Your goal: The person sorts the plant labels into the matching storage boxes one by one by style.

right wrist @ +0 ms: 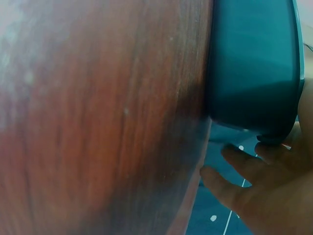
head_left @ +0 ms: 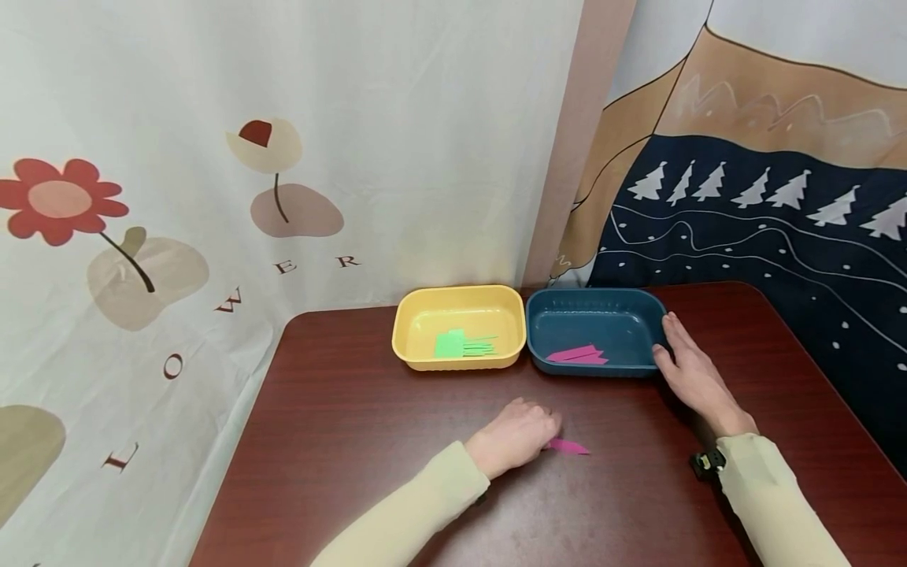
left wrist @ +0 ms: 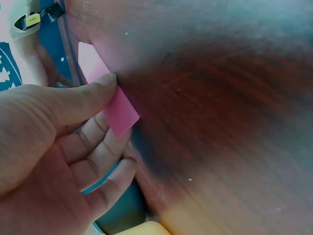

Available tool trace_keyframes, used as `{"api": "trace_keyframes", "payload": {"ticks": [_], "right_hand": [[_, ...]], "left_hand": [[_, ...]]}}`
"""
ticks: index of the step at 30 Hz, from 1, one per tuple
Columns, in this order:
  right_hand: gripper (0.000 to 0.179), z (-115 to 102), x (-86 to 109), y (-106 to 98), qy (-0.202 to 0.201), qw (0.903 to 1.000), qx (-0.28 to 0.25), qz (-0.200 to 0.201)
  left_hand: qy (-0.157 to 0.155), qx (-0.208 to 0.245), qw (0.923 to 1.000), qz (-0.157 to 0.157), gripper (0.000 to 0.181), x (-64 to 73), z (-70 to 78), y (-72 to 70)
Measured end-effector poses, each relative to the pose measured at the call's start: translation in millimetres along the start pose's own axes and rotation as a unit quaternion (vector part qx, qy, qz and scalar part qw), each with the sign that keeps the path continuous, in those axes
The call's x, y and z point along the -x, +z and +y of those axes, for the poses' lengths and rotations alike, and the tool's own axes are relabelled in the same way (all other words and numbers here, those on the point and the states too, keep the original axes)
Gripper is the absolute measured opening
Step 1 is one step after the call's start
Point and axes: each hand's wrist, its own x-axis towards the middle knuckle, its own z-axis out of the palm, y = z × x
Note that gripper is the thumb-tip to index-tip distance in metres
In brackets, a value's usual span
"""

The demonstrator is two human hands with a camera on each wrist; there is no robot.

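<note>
My left hand [head_left: 516,433] pinches a pink paper strip [left wrist: 108,93] between thumb and fingers, low over the table. In the head view the strip's pointed end [head_left: 571,447] sticks out to the right of the hand. My right hand [head_left: 694,374] rests against the right side of the dark blue tray [head_left: 595,372], its fingers extended along the rim. In the right wrist view the fingers [right wrist: 244,164] reach past the tray's corner [right wrist: 254,115]. More pink strips [head_left: 577,355] lie inside the blue tray at its front left.
A yellow tray [head_left: 459,365] stands directly left of the blue one, with green paper pieces [head_left: 449,344] in it. Both trays sit at the back of the brown wooden table [head_left: 340,441]. Printed curtains [head_left: 425,142] hang close behind the table.
</note>
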Motion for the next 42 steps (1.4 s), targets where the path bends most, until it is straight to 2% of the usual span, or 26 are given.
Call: {"api": "trace_keyframes", "payload": {"ticks": [6, 11, 18, 23, 30, 37, 42], "right_hand": [[0.068, -0.6, -0.3, -0.7, 0.011, 0.9998, 0.009, -0.012], [0.068, -0.8, -0.9, -1.0, 0.015, 0.9997, 0.013, -0.018], [0.068, -0.6, -1.3, -1.5, 0.012, 0.9996, 0.021, -0.017], [0.067, -3.0, -1.9, -1.4, 0.015, 0.9993, 0.031, -0.015], [0.068, -5.1, -1.4, -2.1, 0.023, 0.9986, 0.041, -0.024], [0.067, -5.1, -1.6, -2.2, 0.025, 0.9986, 0.039, -0.026], [0.068, -4.2, -2.1, -1.9, 0.022, 0.9987, 0.040, -0.024]], "left_hand": [[0.005, -0.014, 0.9997, 0.021, 0.013, 4.5, 1.3, 2.8], [0.011, -0.029, 0.9979, 0.057, 0.010, 4.0, -0.8, 2.3], [0.004, -0.023, 0.9945, 0.102, 0.014, -3.7, -4.8, -9.6], [-0.009, -0.001, 0.9922, 0.125, 0.011, -9.5, -9.9, -19.9], [-0.035, 0.039, 0.9898, 0.133, 0.008, -20.3, -17.2, -32.8], [-0.074, 0.084, 0.9874, 0.112, 0.014, -30.2, -23.7, -42.2], [-0.084, 0.082, 0.9868, 0.112, 0.016, -36.3, -27.5, -45.2]]}}
